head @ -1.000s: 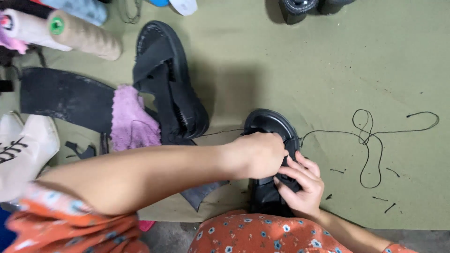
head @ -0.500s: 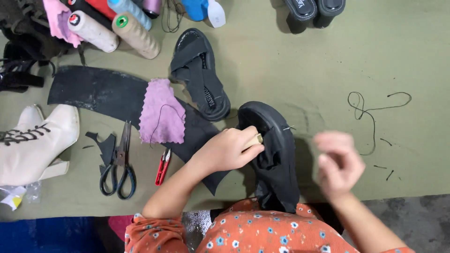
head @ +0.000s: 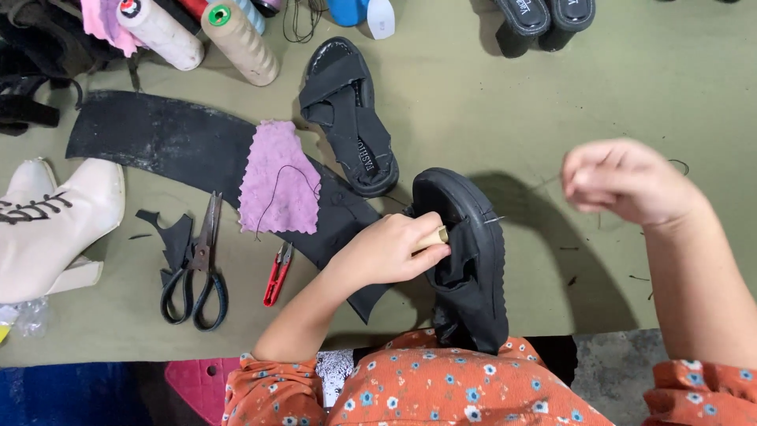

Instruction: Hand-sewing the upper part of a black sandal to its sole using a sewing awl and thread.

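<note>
The left hand (head: pixel 386 251) grips the black sandal (head: pixel 467 260) at the near edge of the surface (head: pixel 505 118); the right hand (head: pixel 623 181), blurred, pinches a thin black thread (head: pixel 544 183) taut

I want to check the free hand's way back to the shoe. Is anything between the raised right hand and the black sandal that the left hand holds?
Nothing visible does. Between the right hand and the black sandal lies only bare green table. The left hand grips the sandal from its other side.
</note>
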